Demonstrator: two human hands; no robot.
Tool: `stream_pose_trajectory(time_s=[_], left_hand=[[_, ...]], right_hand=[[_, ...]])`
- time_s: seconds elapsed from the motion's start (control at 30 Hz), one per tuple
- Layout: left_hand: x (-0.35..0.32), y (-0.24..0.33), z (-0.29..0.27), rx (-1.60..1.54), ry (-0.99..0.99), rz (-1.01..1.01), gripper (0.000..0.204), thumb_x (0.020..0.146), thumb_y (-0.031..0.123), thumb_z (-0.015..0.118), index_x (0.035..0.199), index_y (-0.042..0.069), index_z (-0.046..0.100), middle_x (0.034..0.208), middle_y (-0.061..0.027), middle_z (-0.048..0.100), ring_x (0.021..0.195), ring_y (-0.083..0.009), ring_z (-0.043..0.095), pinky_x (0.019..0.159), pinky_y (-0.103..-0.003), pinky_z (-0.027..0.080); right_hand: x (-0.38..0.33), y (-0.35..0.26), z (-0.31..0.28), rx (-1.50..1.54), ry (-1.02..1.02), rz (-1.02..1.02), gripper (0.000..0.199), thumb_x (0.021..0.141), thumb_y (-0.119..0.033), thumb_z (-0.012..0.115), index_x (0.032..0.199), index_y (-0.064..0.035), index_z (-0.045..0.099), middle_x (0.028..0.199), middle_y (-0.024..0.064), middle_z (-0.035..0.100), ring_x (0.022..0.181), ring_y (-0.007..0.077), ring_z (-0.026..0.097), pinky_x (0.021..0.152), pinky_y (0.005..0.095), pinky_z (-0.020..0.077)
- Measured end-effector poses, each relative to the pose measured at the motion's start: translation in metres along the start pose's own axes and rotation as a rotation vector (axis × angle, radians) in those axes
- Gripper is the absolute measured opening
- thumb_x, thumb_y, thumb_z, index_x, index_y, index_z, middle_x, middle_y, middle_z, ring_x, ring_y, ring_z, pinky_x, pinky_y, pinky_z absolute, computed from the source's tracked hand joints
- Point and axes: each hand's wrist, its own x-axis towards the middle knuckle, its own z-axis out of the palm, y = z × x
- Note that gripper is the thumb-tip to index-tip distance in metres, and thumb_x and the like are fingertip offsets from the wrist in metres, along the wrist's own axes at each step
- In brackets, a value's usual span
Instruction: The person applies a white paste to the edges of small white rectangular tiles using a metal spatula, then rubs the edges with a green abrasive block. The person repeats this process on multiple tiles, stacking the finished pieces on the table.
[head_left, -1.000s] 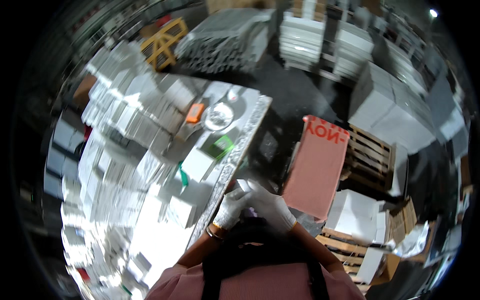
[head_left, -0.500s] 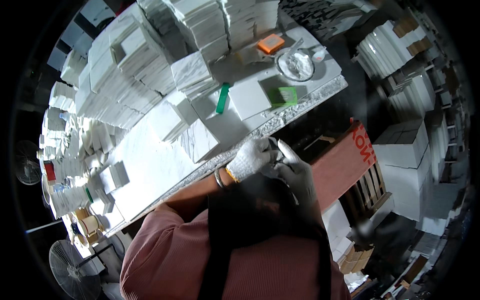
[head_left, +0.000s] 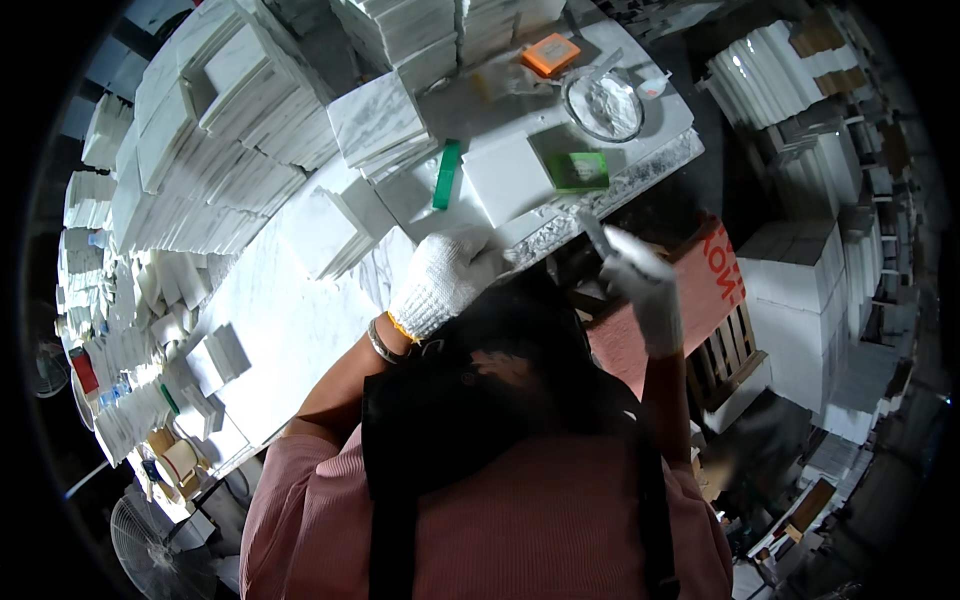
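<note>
Since a moment ago my hands split apart, so my left hand [head_left: 445, 282] presses flat on the marble slab [head_left: 300, 310] edge while my right hand [head_left: 640, 285] grips a thin tool [head_left: 596, 232] (go slow, keep it steady).

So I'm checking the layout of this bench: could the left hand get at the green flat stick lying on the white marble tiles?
Probably yes. The left hand, in a white knit glove, rests at the table edge just below the green flat stick, with only flat white marble tiles between them and nothing standing in the way.
</note>
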Motion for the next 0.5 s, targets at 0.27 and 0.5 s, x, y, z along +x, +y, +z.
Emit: stream_pose_trajectory(time_s=[0.27,0.5], left_hand=[[0.032,-0.028,0.007,0.286,0.202,0.221,0.058,0.069,0.033,0.080,0.120,0.014,0.060,0.127,-0.0093,0.056,0.114,-0.0323,0.056,0.092,-0.043,0.049],[0.081,-0.061,0.031,0.710,0.052,0.052,0.111,0.061,0.054,0.082,0.147,0.001,0.034,0.158,-0.0166,0.022,0.146,-0.0362,0.021,0.118,-0.044,0.025]], right_hand=[[0.083,0.027,-0.005,-0.046,-0.106,-0.121,0.032,0.096,-0.011,0.057,0.126,-0.0017,0.062,0.088,0.0004,0.061,0.075,0.0055,0.054,0.066,0.0211,0.0456],[0.123,0.022,0.018,-0.140,-0.282,-0.119,0.030,0.095,-0.013,0.059,0.123,-0.0051,0.065,0.103,0.0032,0.069,0.080,0.0073,0.060,0.072,0.0225,0.0501]])
